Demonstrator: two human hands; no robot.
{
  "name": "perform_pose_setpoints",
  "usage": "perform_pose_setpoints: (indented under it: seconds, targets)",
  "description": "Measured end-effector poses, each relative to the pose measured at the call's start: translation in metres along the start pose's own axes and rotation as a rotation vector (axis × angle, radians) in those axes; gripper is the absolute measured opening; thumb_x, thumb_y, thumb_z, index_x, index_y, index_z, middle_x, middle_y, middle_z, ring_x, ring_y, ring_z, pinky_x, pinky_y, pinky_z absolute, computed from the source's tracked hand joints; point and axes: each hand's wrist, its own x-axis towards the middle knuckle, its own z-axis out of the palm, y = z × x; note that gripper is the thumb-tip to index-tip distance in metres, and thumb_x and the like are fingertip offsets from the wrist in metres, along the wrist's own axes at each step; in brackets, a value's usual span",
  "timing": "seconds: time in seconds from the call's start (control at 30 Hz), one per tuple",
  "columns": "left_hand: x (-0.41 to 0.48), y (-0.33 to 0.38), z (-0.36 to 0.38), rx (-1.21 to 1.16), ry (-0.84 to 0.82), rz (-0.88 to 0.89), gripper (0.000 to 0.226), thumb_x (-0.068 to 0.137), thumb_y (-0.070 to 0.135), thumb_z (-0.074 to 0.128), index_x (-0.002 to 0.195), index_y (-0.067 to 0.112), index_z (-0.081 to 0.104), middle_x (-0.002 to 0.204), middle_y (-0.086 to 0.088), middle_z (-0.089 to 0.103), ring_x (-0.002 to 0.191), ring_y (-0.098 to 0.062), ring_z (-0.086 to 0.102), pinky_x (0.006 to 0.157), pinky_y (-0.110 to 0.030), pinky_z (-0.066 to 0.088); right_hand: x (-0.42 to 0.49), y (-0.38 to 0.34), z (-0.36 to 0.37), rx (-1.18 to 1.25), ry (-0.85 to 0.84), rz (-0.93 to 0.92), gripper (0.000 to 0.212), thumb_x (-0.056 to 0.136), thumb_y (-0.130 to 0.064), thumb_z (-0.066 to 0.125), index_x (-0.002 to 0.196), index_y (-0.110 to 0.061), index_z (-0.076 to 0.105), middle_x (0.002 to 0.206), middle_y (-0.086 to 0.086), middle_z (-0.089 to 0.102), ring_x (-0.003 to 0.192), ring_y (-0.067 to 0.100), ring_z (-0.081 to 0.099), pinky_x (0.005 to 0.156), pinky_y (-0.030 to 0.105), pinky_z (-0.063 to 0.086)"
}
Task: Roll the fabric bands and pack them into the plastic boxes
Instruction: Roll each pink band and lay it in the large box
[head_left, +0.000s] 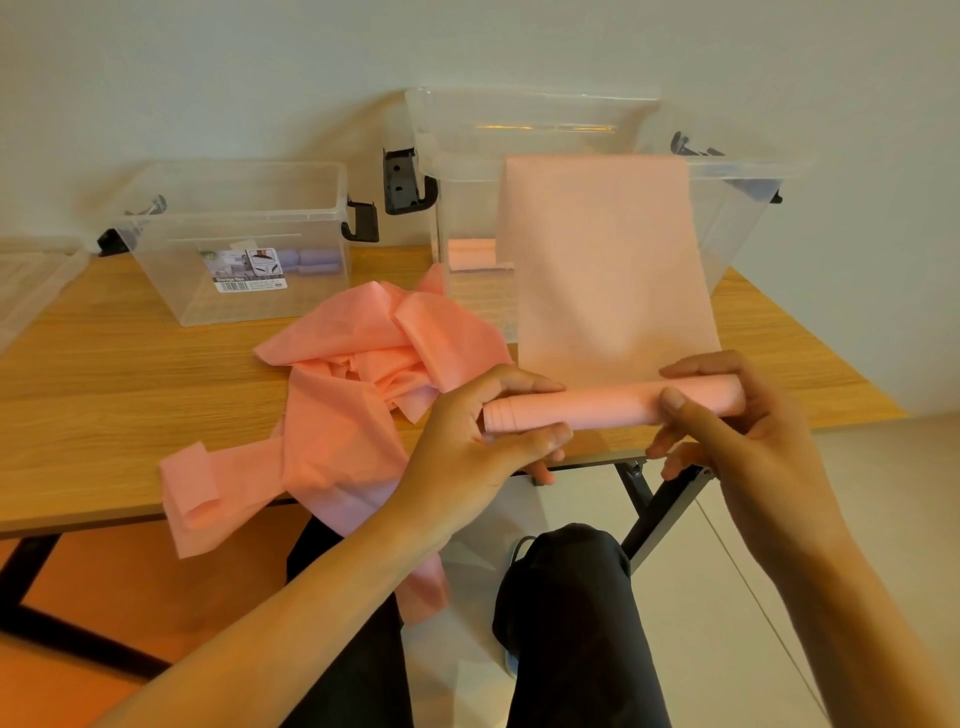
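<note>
A pink fabric band hangs over the front rim of the large clear plastic box and ends in a tight pink roll near the table's front edge. My left hand grips the roll's left end. My right hand pinches its right end between thumb and fingers. A heap of loose pink bands lies left of the roll and spills over the table edge. A rolled pink band sits inside the large box. The smaller clear box at the back left holds purple rolls.
The wooden table carries both boxes; a clear lid lies at its far left. Black latches stick out from the box sides. My dark-trousered legs are below the table edge, over a pale tiled floor.
</note>
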Motion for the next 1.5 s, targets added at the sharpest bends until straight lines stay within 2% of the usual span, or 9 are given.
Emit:
perform_pose_setpoints:
  seconds: [0.1, 0.27, 0.43, 0.67, 0.87, 1.0, 1.2, 1.4, 1.5]
  targets:
    - [0.0010, 0.0026, -0.0004, 0.018, -0.007, 0.001, 0.020, 0.090, -0.002, 0.069, 0.110, 0.001, 0.066, 0.089, -0.014, 0.074, 0.072, -0.023, 0.070, 0.056, -0.030, 0.057, 0.0000, -0.0006, -0.0001, 0.005, -0.025, -0.008, 0.037, 0.073, -0.029, 0.078, 0.103, -0.010, 0.068, 0.087, 0.012, 0.070, 0.066, 0.031, 0.068, 0.053, 0.031, 0.056]
    - [0.0014, 0.0040, 0.0016, -0.014, -0.034, -0.021, 0.038, 0.084, -0.007, 0.073, 0.119, 0.005, 0.063, 0.094, -0.011, 0.071, 0.080, -0.025, 0.072, 0.056, -0.030, 0.058, 0.0013, 0.0015, 0.0005, -0.010, 0.045, 0.011, 0.035, 0.075, -0.030, 0.076, 0.097, -0.004, 0.068, 0.079, 0.015, 0.070, 0.058, 0.028, 0.067, 0.054, 0.031, 0.058]
    - [0.0020, 0.0032, 0.0008, -0.031, -0.037, -0.025, 0.026, 0.087, -0.007, 0.070, 0.111, 0.001, 0.065, 0.087, -0.008, 0.069, 0.075, -0.019, 0.068, 0.056, -0.028, 0.057, -0.0007, -0.0010, 0.0001, 0.008, 0.000, 0.003, 0.037, 0.073, -0.030, 0.078, 0.104, -0.013, 0.070, 0.087, 0.015, 0.070, 0.062, 0.029, 0.067, 0.053, 0.030, 0.057]
    - [0.0013, 0.0022, 0.0031, -0.108, -0.044, -0.062, 0.029, 0.088, -0.005, 0.068, 0.117, 0.002, 0.065, 0.099, -0.006, 0.072, 0.088, -0.025, 0.073, 0.059, -0.027, 0.057, -0.0003, 0.0000, -0.0003, -0.010, 0.031, 0.017, 0.044, 0.072, -0.036, 0.077, 0.098, -0.002, 0.067, 0.071, 0.016, 0.067, 0.055, 0.029, 0.063, 0.054, 0.033, 0.055]
    - [0.0022, 0.0014, 0.0040, -0.133, -0.005, -0.061, 0.023, 0.091, -0.004, 0.066, 0.112, 0.004, 0.067, 0.098, -0.008, 0.071, 0.083, -0.023, 0.071, 0.058, -0.026, 0.055, -0.0031, 0.0025, 0.0024, 0.036, 0.001, 0.016, 0.049, 0.071, -0.029, 0.080, 0.114, -0.010, 0.065, 0.083, 0.013, 0.069, 0.064, 0.027, 0.066, 0.055, 0.031, 0.057]
    - [0.0016, 0.0039, 0.0038, -0.125, -0.037, -0.102, 0.024, 0.091, 0.002, 0.067, 0.116, 0.005, 0.067, 0.101, -0.007, 0.072, 0.083, -0.027, 0.072, 0.057, -0.026, 0.056, -0.0010, 0.0023, 0.0009, 0.020, 0.022, 0.001, 0.043, 0.074, -0.028, 0.078, 0.103, 0.000, 0.064, 0.077, 0.017, 0.068, 0.059, 0.029, 0.065, 0.054, 0.031, 0.056]
    - [0.0025, 0.0056, -0.0003, -0.032, -0.060, -0.089, 0.027, 0.087, 0.005, 0.073, 0.114, 0.008, 0.071, 0.094, -0.002, 0.072, 0.076, -0.021, 0.065, 0.057, -0.028, 0.053, 0.0004, 0.0041, -0.0015, 0.015, 0.032, 0.004, 0.038, 0.078, -0.028, 0.075, 0.096, 0.003, 0.063, 0.065, 0.017, 0.064, 0.049, 0.029, 0.058, 0.052, 0.032, 0.051]
    - [0.0004, 0.0071, 0.0013, -0.002, -0.027, -0.100, 0.021, 0.088, 0.008, 0.072, 0.110, 0.007, 0.073, 0.093, 0.000, 0.072, 0.075, -0.017, 0.065, 0.056, -0.026, 0.052, -0.0011, 0.0000, 0.0018, 0.043, 0.005, 0.004, 0.026, 0.078, -0.021, 0.074, 0.099, -0.009, 0.068, 0.090, 0.007, 0.071, 0.061, 0.027, 0.067, 0.053, 0.029, 0.056]
    - [-0.0006, 0.0079, 0.0003, 0.063, -0.049, -0.078, 0.035, 0.082, 0.003, 0.079, 0.114, 0.011, 0.072, 0.099, 0.000, 0.071, 0.081, -0.014, 0.066, 0.057, -0.026, 0.053, -0.0001, -0.0008, 0.0017, 0.033, 0.021, 0.022, 0.022, 0.077, -0.019, 0.074, 0.093, -0.006, 0.068, 0.085, 0.006, 0.070, 0.059, 0.026, 0.067, 0.053, 0.029, 0.057]
